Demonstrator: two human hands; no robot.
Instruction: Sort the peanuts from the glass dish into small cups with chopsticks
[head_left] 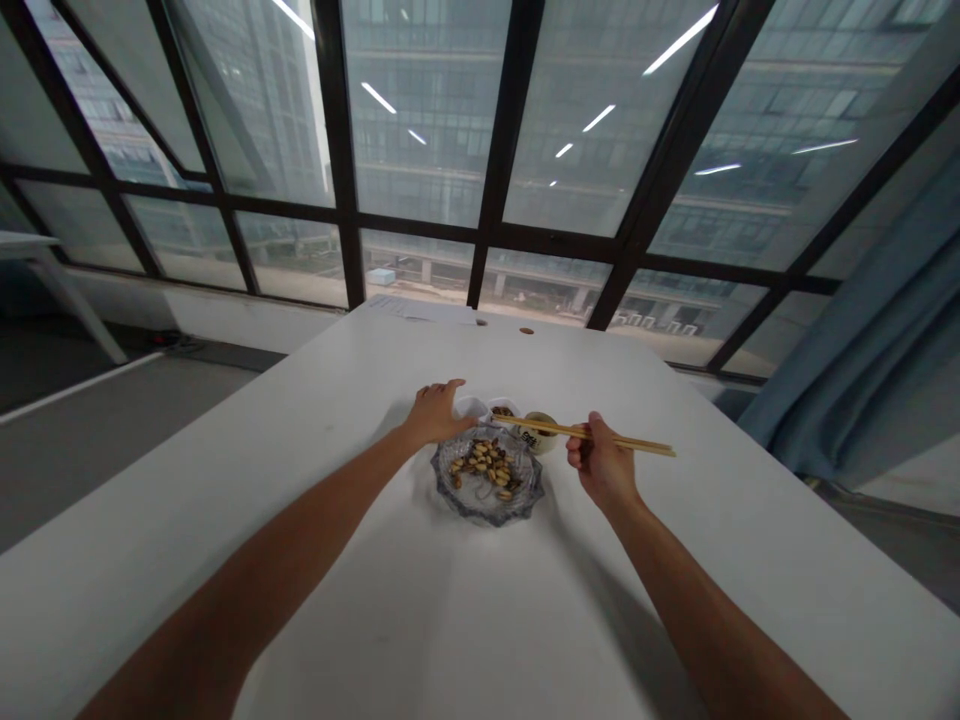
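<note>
White container (472,406) partly behind left hand (436,412).

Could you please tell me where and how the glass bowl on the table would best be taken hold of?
I'd take the glass bowl by its outer wall, left and right, coming from the near side: small containers crowd its far edge, and chopsticks reach across there. It stands upright and wide, with loose brown pieces inside, so keeping it level seems wise.

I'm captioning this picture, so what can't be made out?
Head view throughout:
Lettering on the yellowish cup: too small, blurred.
Dark bits near the chopsticks: too small to identify.
White dish: partly hidden by the left hand.
Blue curtain: cut off by the right edge.
</note>
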